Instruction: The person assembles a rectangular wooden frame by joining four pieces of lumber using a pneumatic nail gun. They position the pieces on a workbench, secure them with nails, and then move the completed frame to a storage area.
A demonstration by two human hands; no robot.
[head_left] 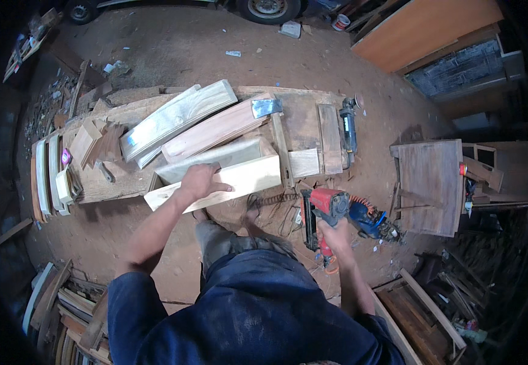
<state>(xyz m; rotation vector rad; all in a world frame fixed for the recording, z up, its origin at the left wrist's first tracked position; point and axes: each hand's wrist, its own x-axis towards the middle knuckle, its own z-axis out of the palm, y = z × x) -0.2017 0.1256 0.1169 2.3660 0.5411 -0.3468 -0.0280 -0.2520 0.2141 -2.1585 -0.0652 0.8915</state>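
Observation:
My left hand is closed over the near side of a long, narrow wooden drawer frame. Its thumb lies along the pale board and the fingertips reach over the upper edge. The frame rests at the bench's near edge, partly hidden by that hand. In my right hand is a red and black nail gun, gripped by its handle to the right of the frame and apart from it. A coiled orange hose shows beside the gun.
On the wooden workbench lie pale boards, pinkish boards, small offcuts and an angle grinder. A blue machine stands on the floor at right, near a wooden cabinet. Scrap wood is piled lower left.

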